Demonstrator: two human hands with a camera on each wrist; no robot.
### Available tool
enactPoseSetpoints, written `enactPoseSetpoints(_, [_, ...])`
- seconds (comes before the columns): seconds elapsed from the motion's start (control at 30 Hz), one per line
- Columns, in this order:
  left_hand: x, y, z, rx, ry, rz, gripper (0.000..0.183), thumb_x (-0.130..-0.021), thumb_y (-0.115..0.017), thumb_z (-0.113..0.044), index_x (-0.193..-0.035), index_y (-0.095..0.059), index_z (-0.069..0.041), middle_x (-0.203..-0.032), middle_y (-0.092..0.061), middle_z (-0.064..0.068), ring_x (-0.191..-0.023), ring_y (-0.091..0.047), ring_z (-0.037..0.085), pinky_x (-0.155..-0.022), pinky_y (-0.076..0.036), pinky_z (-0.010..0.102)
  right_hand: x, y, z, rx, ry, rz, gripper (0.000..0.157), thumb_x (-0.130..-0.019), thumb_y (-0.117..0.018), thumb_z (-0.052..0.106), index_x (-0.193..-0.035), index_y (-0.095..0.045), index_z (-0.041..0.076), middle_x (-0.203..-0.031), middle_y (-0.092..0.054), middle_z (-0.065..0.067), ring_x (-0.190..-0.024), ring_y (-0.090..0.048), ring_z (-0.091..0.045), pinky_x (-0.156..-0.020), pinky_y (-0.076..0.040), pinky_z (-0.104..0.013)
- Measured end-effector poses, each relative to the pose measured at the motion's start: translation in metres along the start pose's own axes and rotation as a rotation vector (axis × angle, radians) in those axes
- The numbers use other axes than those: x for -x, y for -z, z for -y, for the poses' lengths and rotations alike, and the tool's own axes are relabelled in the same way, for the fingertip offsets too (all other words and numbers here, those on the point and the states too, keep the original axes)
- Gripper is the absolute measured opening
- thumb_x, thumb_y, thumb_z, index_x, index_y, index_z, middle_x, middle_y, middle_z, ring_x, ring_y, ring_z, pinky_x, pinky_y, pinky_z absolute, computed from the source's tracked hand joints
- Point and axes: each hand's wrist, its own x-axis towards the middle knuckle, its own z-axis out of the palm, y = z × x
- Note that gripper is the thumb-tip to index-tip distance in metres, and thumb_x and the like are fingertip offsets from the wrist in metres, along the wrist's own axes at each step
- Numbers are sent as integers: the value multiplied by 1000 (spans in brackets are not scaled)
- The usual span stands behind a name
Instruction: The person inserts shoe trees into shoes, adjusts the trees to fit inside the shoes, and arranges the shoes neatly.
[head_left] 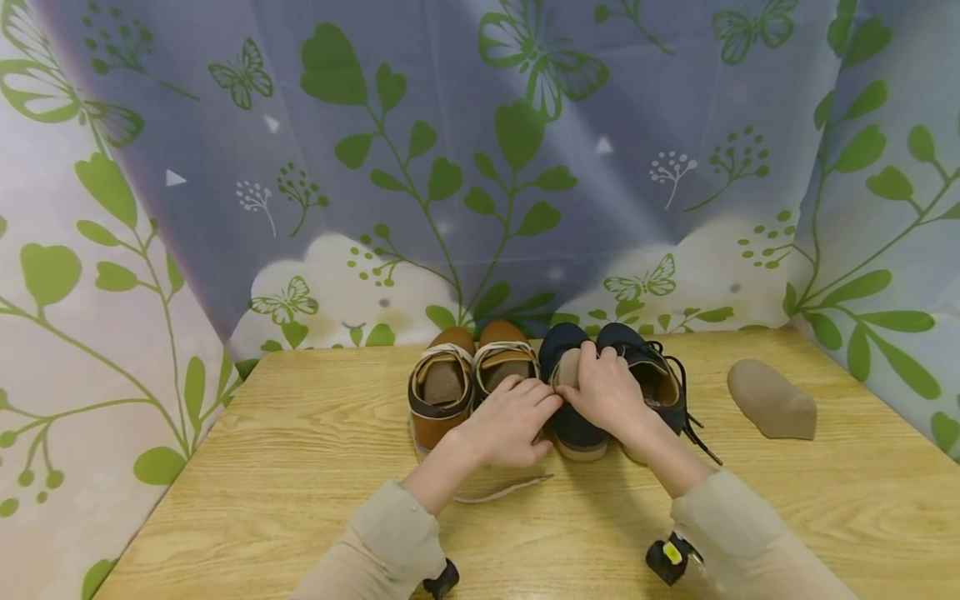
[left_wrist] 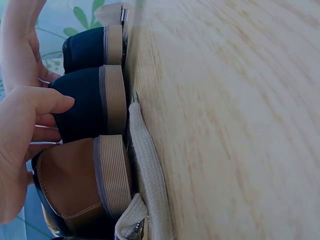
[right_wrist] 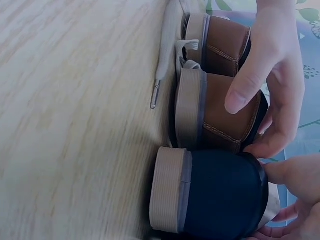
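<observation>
Two navy shoes stand side by side, heels toward me. In the opening of the left navy shoe (head_left: 581, 437) is a beige shoe insert (head_left: 567, 367), and my right hand (head_left: 609, 392) pinches it at the collar. The fingers of my left hand (head_left: 510, 421) curl to the left side of that shoe's rim, and the thumb points toward its heel in the left wrist view. Close under my left hand is the nearer brown shoe (right_wrist: 227, 110). The right navy shoe (head_left: 660, 387), with dark laces, is partly hidden by my right wrist.
Another brown shoe (head_left: 441, 383) stands at the left of the row. A second beige insert (head_left: 772, 400) lies on the wooden table (head_left: 300, 500) at right. A pale lace (head_left: 502, 490) trails on the table behind the heels. A patterned cloth (head_left: 450, 167) hangs behind.
</observation>
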Motion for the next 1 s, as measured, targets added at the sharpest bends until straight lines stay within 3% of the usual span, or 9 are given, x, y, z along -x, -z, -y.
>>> enactPoseSetpoints(0.2, [-1,0,1,12,4,12,53,-86,-59,-42,-131,-49,-14,-127,-50,-2,-119,-42,17,-101,-29,36,-4,5,2,-8,-41,71,53,-82,-71,28,-107,-43,-9,-88,-48,-29,-81,-53,-47,-63,-47,-49])
enactPoseSetpoints(0.43, [-3,2,2,16,10,24,54,-86,-59,-42,-132,-49,-15,-128,-49,-2,-119,-42,16,-101,-28,37,-7,8,1,-4,-36,81,53,-81,-72,29,-107,-43,-9,-87,-49,-28,-81,-54,-47,-64,-47,-49])
enactPoseSetpoints(0.57, [-3,2,2,33,5,30,54,-86,-59,-41,-132,-49,-15,-129,-49,-2,-120,-42,16,-102,-28,38,-5,9,-3,-24,-42,115,59,-83,-70,31,-114,-42,-10,-91,-50,-28,-83,-54,-44,-65,-47,-48])
enactPoseSetpoints(0.77, [-2,1,2,55,10,41,54,-87,-58,-41,-133,-47,-15,-130,-49,-2,-121,-41,16,-103,-27,39,-3,12,-9,-42,35,121,70,-84,-69,28,-135,-36,-5,-104,-54,-31,-86,-56,-43,-68,-48,-48])
enactPoseSetpoints(0.9, [-2,0,3,54,12,30,53,-87,-58,-41,-132,-48,-16,-130,-49,-3,-121,-42,16,-102,-28,39,-4,13,-10,-31,81,106,63,-83,-71,24,-134,-42,0,-100,-54,-28,-76,-55,-38,-60,-48,-44])
enactPoseSetpoints(1.0, [-1,-1,3,53,8,22,51,-87,-58,-41,-131,-49,-16,-128,-50,-3,-120,-42,16,-102,-28,39,-3,13,-10,-27,96,92,61,-82,-72,23,-131,-46,-1,-101,-53,-27,-77,-56,-37,-62,-48,-44])
